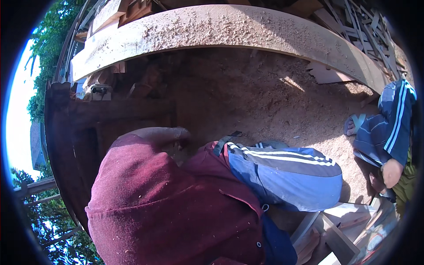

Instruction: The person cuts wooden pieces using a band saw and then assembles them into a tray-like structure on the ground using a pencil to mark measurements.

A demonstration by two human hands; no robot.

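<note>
My left arm comes out of a maroon shirt (176, 216) and reaches down beside my hip. The left hand (181, 138) hangs in deep shadow near the shirt's hem, and its fingers are too dark to make out. Whether it holds anything does not show. Close to that arm stands a dark brown wooden frame (119, 108) with recessed panels. My bent leg, in blue trousers (291, 181) with white side stripes, points to the right. The right hand is outside the picture.
A long plank (212, 28) covered in wood shavings spans the far side. Sawdust covers the ground (274, 101). Another person in dark striped trousers (384, 132) sits at the right edge. Scrap wood (366, 31) is piled far right; pale timber pieces (335, 234) lie near right.
</note>
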